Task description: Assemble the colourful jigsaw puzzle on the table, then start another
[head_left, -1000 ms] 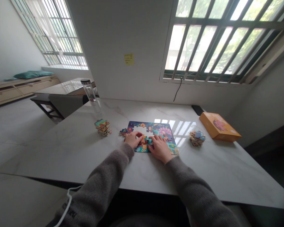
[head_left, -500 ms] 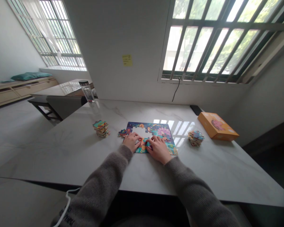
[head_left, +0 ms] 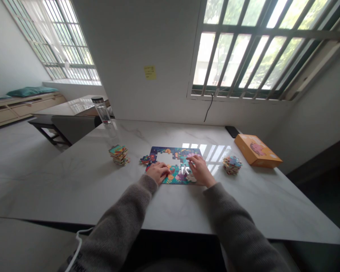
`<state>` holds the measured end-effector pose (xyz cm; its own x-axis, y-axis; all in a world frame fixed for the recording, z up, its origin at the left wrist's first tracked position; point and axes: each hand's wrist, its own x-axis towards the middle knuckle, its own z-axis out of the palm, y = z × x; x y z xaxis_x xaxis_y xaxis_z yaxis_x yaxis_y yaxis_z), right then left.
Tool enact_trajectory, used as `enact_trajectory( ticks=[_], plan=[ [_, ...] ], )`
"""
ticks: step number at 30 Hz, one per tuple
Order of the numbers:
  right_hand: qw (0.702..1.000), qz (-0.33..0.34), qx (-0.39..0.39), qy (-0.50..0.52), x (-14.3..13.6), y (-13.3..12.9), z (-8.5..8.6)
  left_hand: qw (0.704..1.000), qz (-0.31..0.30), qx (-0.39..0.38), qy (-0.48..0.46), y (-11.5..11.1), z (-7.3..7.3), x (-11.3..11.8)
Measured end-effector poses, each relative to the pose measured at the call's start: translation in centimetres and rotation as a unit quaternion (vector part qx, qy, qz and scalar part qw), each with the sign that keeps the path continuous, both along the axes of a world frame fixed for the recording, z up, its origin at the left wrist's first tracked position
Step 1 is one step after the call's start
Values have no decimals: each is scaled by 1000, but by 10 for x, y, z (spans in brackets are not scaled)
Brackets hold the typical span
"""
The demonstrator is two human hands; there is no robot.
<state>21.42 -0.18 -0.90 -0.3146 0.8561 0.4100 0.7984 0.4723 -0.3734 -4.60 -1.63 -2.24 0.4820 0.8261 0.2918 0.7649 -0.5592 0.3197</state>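
A colourful jigsaw puzzle (head_left: 174, 176), partly assembled, lies on the white tabletop, with a white gap in its upper left and middle. My left hand (head_left: 158, 172) rests on the puzzle's lower left, its fingers lying on the pieces near the gap. Over the right part of the puzzle is my right hand (head_left: 201, 169), fingers bent and apart, with no piece visible between them. White glare covers some pieces beside its fingertips. A few loose puzzle pieces (head_left: 145, 160) lie at the puzzle's left edge.
Stacks of puzzle pieces stand on either side: a left stack (head_left: 119, 155) and a right stack (head_left: 232, 165). An orange box (head_left: 257, 151) and a black phone-like object (head_left: 231, 132) lie at the back right. A glass bottle (head_left: 102, 112) stands at the back left.
My right hand has lifted from the puzzle's lower middle and moved right, uncovering pieces there. My left hand stays on the lower left. The whole view has shifted slightly.
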Motion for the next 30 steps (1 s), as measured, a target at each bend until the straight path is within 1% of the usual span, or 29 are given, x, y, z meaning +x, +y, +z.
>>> enact_trajectory(
  ticks=[3, 5, 9, 13, 15, 18, 21, 24, 27, 30],
  plan=[
    [994, -91, -29, -43, 31, 14, -4, 1000, 3, 0, 9, -1, 1, 0],
    [989, -119, -59, -64, 44, 18, -9, 1000, 5, 1, 17, 0, 0, 0],
    [986, -119, -91, -73, 52, 21, -15, 1000, 3, 4, 22, 0, -1, -1],
    [983, -143, -112, -42, 51, 23, -14, 1000, -2, 8, 19, -1, 1, -1],
    [981, -145, -126, 0, 52, 23, -13, 1000, -3, 7, 17, -2, 1, -1],
    [976, -111, -153, 108, 51, 22, -13, 1000, -5, 11, 8, -1, -1, -3],
    [957, -61, -167, 228, 40, 25, -14, 1000, -8, 16, -6, 1, -3, -5],
    [941, -6, -165, 295, 18, 31, -15, 1000, -18, 12, -14, 2, -3, -7],
    [942, 37, -160, 293, -12, 39, -11, 999, -30, 8, -23, 2, -2, -8],
    [952, 45, -146, 264, -41, 46, -5, 999, -35, 3, -36, 3, -4, -9]
  ],
)
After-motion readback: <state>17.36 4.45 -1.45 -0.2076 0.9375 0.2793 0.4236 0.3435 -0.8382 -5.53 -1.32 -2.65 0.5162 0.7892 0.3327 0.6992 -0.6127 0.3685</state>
